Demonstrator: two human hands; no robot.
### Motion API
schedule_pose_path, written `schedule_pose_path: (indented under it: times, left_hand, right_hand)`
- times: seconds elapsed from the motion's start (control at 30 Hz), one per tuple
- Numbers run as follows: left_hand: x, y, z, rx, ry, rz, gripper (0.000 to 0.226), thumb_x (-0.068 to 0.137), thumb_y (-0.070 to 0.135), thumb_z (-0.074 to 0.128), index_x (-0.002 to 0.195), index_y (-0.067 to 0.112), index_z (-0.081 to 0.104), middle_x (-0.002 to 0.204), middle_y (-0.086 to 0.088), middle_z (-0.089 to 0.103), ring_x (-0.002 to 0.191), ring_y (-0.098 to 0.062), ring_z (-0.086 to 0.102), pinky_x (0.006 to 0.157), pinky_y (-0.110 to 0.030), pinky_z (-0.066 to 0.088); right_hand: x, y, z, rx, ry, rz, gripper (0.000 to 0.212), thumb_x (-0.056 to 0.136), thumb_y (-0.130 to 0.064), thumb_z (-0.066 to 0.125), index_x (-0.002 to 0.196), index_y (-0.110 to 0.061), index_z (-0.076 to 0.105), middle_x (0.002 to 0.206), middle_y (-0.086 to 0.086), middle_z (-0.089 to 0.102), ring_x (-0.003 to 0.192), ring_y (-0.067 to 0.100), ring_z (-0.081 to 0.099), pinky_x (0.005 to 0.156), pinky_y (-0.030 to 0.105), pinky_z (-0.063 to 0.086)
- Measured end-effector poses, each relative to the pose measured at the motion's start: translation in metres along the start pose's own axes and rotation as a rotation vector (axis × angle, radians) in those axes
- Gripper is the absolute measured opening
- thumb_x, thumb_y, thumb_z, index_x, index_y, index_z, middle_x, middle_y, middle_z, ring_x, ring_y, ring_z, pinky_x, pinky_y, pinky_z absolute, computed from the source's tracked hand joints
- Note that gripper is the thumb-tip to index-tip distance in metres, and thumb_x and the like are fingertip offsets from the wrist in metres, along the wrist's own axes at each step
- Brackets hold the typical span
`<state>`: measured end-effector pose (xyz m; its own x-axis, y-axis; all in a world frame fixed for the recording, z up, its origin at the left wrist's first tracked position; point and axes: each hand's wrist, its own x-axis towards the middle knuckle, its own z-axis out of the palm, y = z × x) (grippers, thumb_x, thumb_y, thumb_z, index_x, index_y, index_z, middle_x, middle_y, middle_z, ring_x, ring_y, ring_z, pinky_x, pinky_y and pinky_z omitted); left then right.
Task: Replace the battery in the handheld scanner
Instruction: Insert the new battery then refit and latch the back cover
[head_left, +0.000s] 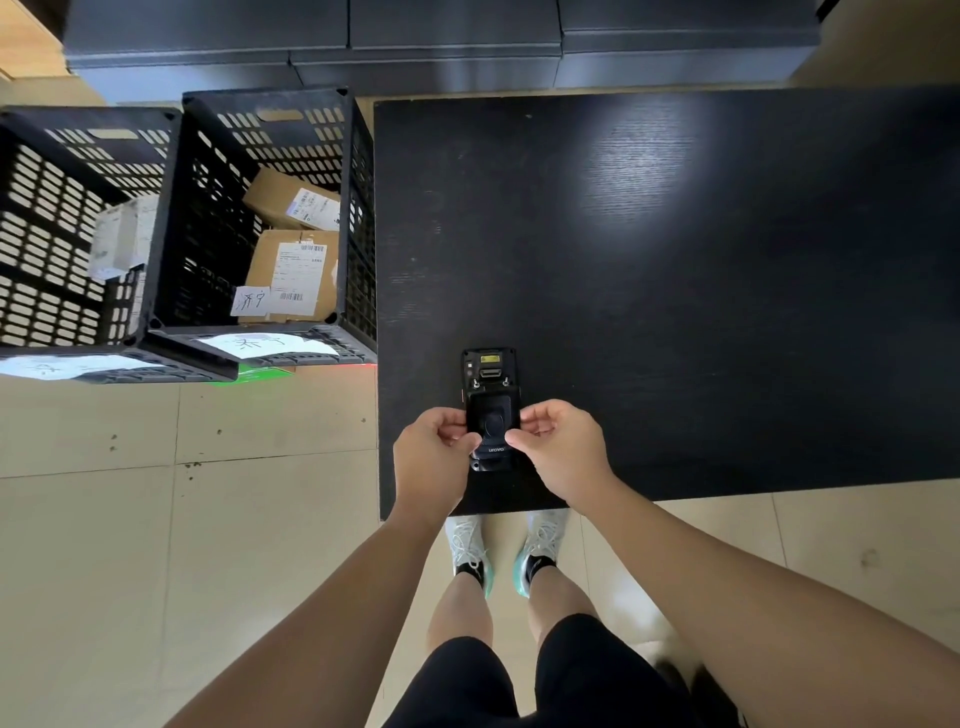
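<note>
The scanner (491, 410) lies face down near the black table's (727, 291) front-left corner, open tabletop stretching right and beyond. My left hand (434, 457) and right hand (563, 447) pinch its sides with narrowed fingers. Left, two black crates (208, 218) stand; the nearer holds cardboard parcels (293, 260).

You stand at the near edge of a black wood-grain table (701, 270). The one thing lying on it is the handheld scanner (491, 410), back side up, close to the table's near left corner. Left of the table, two black slatted crates (208, 208) sit side by side on the pale tiled floor (156, 519).
</note>
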<state>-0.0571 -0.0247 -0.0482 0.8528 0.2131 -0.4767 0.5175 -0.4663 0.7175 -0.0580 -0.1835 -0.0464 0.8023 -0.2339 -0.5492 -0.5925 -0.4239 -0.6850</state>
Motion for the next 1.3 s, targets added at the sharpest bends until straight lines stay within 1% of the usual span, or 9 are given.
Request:
schedule_pose_path:
  times: [0.2, 0.37, 0.53, 0.6, 0.7, 0.9, 1.0, 1.17, 1.3]
  left_hand:
    - [0.001, -0.002, 0.007, 0.032, 0.016, -0.03, 0.026, 0.08, 0.014, 0.074, 0.106, 0.018, 0.073, 0.078, 0.015, 0.068, 0.073, 0.007, 0.061, 0.063, -0.003, 0.038]
    - [-0.001, -0.004, 0.013, 0.055, 0.033, -0.032, 0.031, 0.084, 0.012, 0.072, 0.115, 0.011, 0.071, 0.101, 0.0, 0.075, 0.082, -0.002, 0.061, 0.065, 0.003, 0.033]
    - [-0.001, -0.003, 0.015, 0.071, 0.032, -0.067, 0.032, 0.086, 0.012, 0.07, 0.119, 0.011, 0.069, 0.109, -0.001, 0.073, 0.086, -0.001, 0.059, 0.06, 0.007, 0.034]
    - [-0.001, -0.001, 0.014, 0.087, 0.042, -0.078, 0.032, 0.085, 0.014, 0.071, 0.117, 0.012, 0.07, 0.105, 0.0, 0.074, 0.084, -0.001, 0.059, 0.062, 0.004, 0.033]
    - [0.001, 0.005, 0.012, 0.088, 0.065, -0.088, 0.031, 0.079, 0.017, 0.074, 0.11, 0.014, 0.073, 0.086, 0.008, 0.072, 0.077, -0.003, 0.061, 0.068, -0.006, 0.037]
    - [0.02, 0.022, 0.011, 0.015, 0.117, -0.112, 0.036, 0.076, 0.033, 0.075, 0.108, 0.016, 0.07, 0.08, 0.006, 0.071, 0.079, -0.01, 0.067, 0.082, -0.032, 0.055]
    - [0.031, 0.026, 0.011, 0.0, 0.107, -0.134, 0.038, 0.076, 0.034, 0.076, 0.108, 0.014, 0.071, 0.081, 0.005, 0.071, 0.08, -0.012, 0.068, 0.084, -0.033, 0.055]
    - [0.037, 0.026, 0.013, 0.016, 0.084, -0.154, 0.029, 0.074, 0.031, 0.077, 0.098, 0.015, 0.072, 0.074, 0.011, 0.068, 0.075, -0.009, 0.066, 0.077, -0.03, 0.056]
    - [0.038, 0.025, 0.013, 0.008, 0.069, -0.16, 0.027, 0.074, 0.03, 0.077, 0.096, 0.017, 0.072, 0.073, 0.012, 0.068, 0.073, -0.006, 0.066, 0.075, -0.028, 0.056]
  right_hand:
    - [-0.002, -0.001, 0.003, -0.028, 0.03, 0.016, 0.021, 0.076, -0.02, 0.079, 0.095, -0.016, 0.072, 0.078, -0.01, 0.07, 0.068, -0.003, 0.063, 0.054, 0.004, 0.043]
    - [-0.003, -0.001, 0.005, -0.055, 0.027, 0.019, 0.025, 0.078, -0.022, 0.077, 0.102, -0.017, 0.074, 0.085, -0.007, 0.074, 0.074, -0.002, 0.064, 0.065, 0.005, 0.042]
    - [-0.004, -0.001, 0.007, -0.046, 0.054, 0.029, 0.029, 0.077, -0.023, 0.077, 0.105, -0.015, 0.076, 0.09, -0.004, 0.076, 0.081, 0.003, 0.066, 0.072, 0.007, 0.044]
    - [-0.004, -0.002, 0.007, -0.053, 0.057, 0.035, 0.028, 0.076, -0.023, 0.078, 0.104, -0.016, 0.076, 0.088, -0.004, 0.076, 0.08, 0.003, 0.067, 0.076, 0.012, 0.049]
    - [-0.001, -0.007, 0.006, -0.06, 0.067, 0.061, 0.031, 0.074, -0.026, 0.078, 0.103, -0.017, 0.075, 0.084, -0.007, 0.073, 0.082, 0.006, 0.067, 0.082, 0.024, 0.054]
    - [0.019, -0.027, 0.005, -0.078, 0.09, 0.103, 0.051, 0.072, -0.042, 0.077, 0.115, -0.015, 0.068, 0.101, -0.002, 0.072, 0.097, 0.013, 0.065, 0.081, 0.022, 0.046]
    - [0.028, -0.036, 0.007, -0.076, 0.087, 0.116, 0.051, 0.07, -0.04, 0.079, 0.111, -0.012, 0.069, 0.1, 0.0, 0.073, 0.096, 0.016, 0.067, 0.078, 0.021, 0.046]
    - [0.032, -0.038, 0.006, -0.104, 0.075, 0.107, 0.033, 0.069, -0.034, 0.081, 0.092, -0.012, 0.073, 0.082, 0.0, 0.073, 0.084, 0.019, 0.068, 0.074, 0.028, 0.053]
    - [0.033, -0.039, 0.004, -0.109, 0.064, 0.099, 0.032, 0.068, -0.034, 0.082, 0.091, -0.014, 0.073, 0.075, -0.007, 0.067, 0.082, 0.017, 0.068, 0.072, 0.027, 0.052]
